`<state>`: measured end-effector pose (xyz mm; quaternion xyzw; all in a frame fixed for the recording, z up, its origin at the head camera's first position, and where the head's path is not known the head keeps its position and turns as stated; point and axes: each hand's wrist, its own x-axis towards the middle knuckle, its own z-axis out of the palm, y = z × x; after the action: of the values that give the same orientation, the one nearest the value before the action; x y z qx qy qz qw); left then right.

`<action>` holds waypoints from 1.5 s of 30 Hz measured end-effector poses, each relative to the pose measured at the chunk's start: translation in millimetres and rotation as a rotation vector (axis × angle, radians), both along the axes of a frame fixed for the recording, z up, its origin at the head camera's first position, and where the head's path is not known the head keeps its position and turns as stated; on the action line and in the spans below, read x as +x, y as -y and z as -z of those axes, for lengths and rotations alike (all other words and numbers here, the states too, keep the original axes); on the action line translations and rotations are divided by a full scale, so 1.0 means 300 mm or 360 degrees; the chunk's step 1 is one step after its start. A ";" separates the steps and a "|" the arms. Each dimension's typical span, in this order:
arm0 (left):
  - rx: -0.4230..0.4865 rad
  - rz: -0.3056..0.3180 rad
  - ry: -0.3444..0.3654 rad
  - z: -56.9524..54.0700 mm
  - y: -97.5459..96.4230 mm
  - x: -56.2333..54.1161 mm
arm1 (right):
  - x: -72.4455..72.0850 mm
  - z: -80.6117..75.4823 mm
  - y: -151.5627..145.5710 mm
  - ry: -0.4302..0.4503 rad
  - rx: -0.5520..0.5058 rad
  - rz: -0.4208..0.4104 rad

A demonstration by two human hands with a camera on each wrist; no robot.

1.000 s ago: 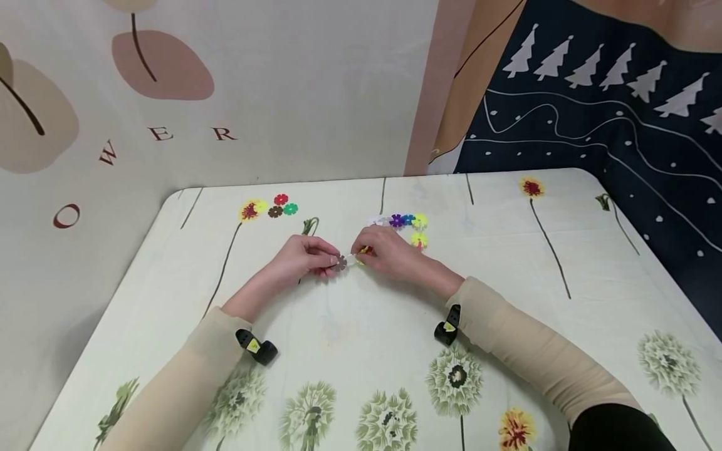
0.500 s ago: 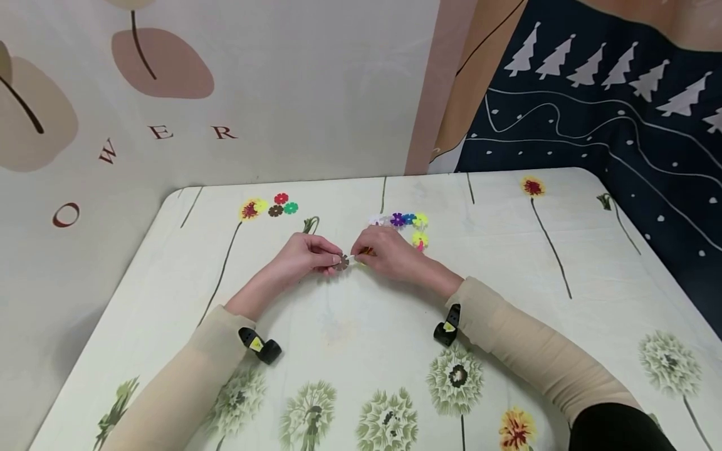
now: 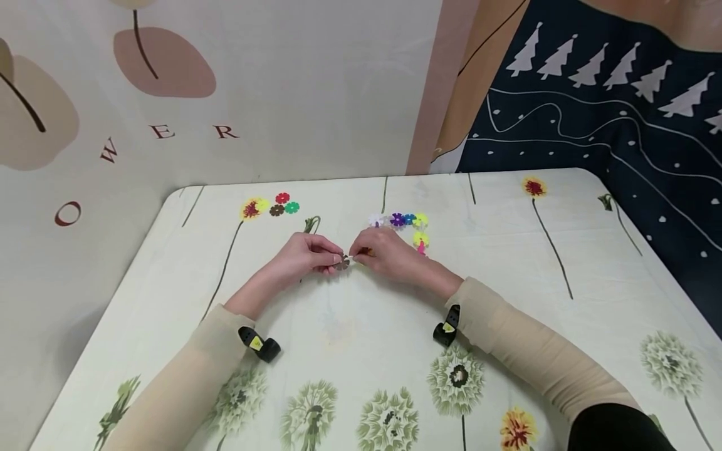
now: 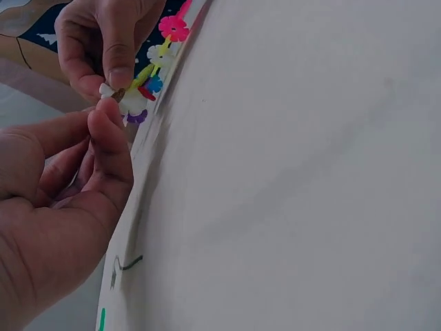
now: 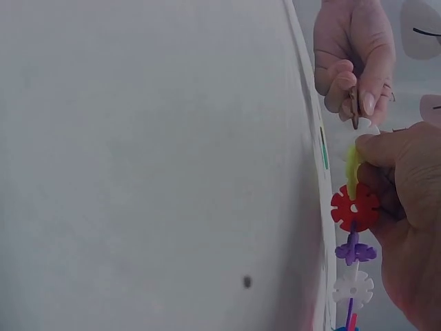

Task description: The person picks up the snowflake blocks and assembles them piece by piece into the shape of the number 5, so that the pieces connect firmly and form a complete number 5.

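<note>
My left hand [image 3: 304,255] pinches a brown notched snowflake disc [image 3: 342,263] between thumb and fingers. Facing it, my right hand [image 3: 389,250] pinches a white snowflake disc [image 5: 366,126] at the end of a chain of interlocked discs. In the right wrist view the brown disc's edge meets the white disc; how deep the notches sit cannot be seen. Behind the white one follow a yellow disc [image 5: 352,171], a red disc [image 5: 355,207], a purple disc [image 5: 355,252] and another white disc [image 5: 353,289]. My right hand covers part of the chain in the head view.
Loose discs lie at the back left: red [image 3: 282,198], green [image 3: 291,207], brown [image 3: 276,210] and yellow [image 3: 262,205]. The chain curves behind my right hand, past a dark purple disc [image 3: 397,219]. A flower-print cloth [image 3: 350,351] covers the table.
The two hands have drawn slightly closer, narrowing the gap between the brown disc and the right fingertips. Less of the white disc shows between them. The loose discs have stayed put.
</note>
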<state>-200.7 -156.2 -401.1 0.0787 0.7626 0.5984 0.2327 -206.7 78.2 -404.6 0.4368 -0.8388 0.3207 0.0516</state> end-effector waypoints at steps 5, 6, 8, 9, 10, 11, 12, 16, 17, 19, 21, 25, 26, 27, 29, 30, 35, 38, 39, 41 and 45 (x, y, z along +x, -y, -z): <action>0.0021 0.0013 0.0054 0.000 0.018 -0.002 | -0.002 0.002 -0.004 0.0024 -0.0025 -0.0014; 0.0030 0.0011 0.0071 0.002 0.022 -0.002 | -0.002 0.003 -0.005 0.0027 -0.0027 -0.0016; 0.0044 -0.0002 0.0098 0.001 0.027 0.001 | -0.002 0.003 -0.006 0.0027 -0.0033 -0.0019; 0.0048 -0.0005 0.0106 0.001 0.028 0.001 | -0.002 0.004 -0.007 0.0030 -0.0036 -0.0020; 0.0058 -0.0006 0.0114 0.002 0.030 0.001 | -0.002 0.005 -0.008 0.0032 -0.0038 -0.0018; 0.0062 -0.0008 0.0120 0.002 0.030 0.002 | -0.002 0.007 -0.009 0.0035 -0.0039 -0.0017; 0.0065 -0.0012 0.0123 0.001 0.030 0.002 | -0.002 0.008 -0.010 0.0042 -0.0040 -0.0015; 0.0081 -0.0037 0.0137 0.001 0.024 0.001 | -0.003 0.012 -0.011 0.0085 -0.0045 -0.0019; 0.0088 -0.0047 0.0142 0.000 0.022 0.001 | -0.003 0.013 -0.011 0.0101 -0.0048 -0.0022; 0.0114 -0.0067 0.0158 0.003 0.019 0.000 | -0.003 0.012 -0.010 0.0129 -0.0049 -0.0023; 0.0143 -0.0086 0.0175 0.008 0.016 0.000 | -0.002 0.010 -0.008 0.0160 -0.0042 -0.0012; 0.0197 -0.0116 0.0197 0.013 0.012 0.003 | 0.003 0.005 -0.002 0.0221 0.0002 0.0036; 0.0209 -0.0120 0.0199 0.014 0.012 0.004 | 0.003 0.005 0.000 0.0241 0.0014 0.0045; 0.0218 -0.0123 0.0198 0.014 0.011 0.005 | 0.005 0.004 0.003 0.0259 0.0023 0.0050; 0.0234 -0.0126 0.0193 0.014 0.011 0.006 | 0.007 0.004 0.010 0.0288 0.0040 0.0052; 0.0238 -0.0124 0.0189 0.015 0.010 0.007 | 0.009 0.003 0.013 0.0294 0.0047 0.0048; 0.0251 -0.0101 0.0174 0.017 0.007 0.008 | 0.013 0.005 0.023 0.0249 0.0080 0.0044; 0.0258 -0.0098 0.0168 0.015 0.012 0.007 | 0.015 0.004 0.024 0.0233 0.0094 0.0051; 0.0258 -0.0102 0.0165 0.013 0.016 0.006 | 0.015 0.004 0.024 0.0234 0.0096 0.0052; 0.0255 -0.0111 0.0152 0.007 0.026 0.001 | 0.015 0.003 0.023 0.0237 0.0102 0.0056; 0.0185 -0.0149 0.0072 -0.004 0.063 -0.024 | 0.015 0.000 0.023 0.0240 0.0120 0.0064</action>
<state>-207.8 -175.2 -399.9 0.0428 0.7241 0.6534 0.2167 -202.3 71.4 -404.7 0.3962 -0.8603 0.3200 -0.0218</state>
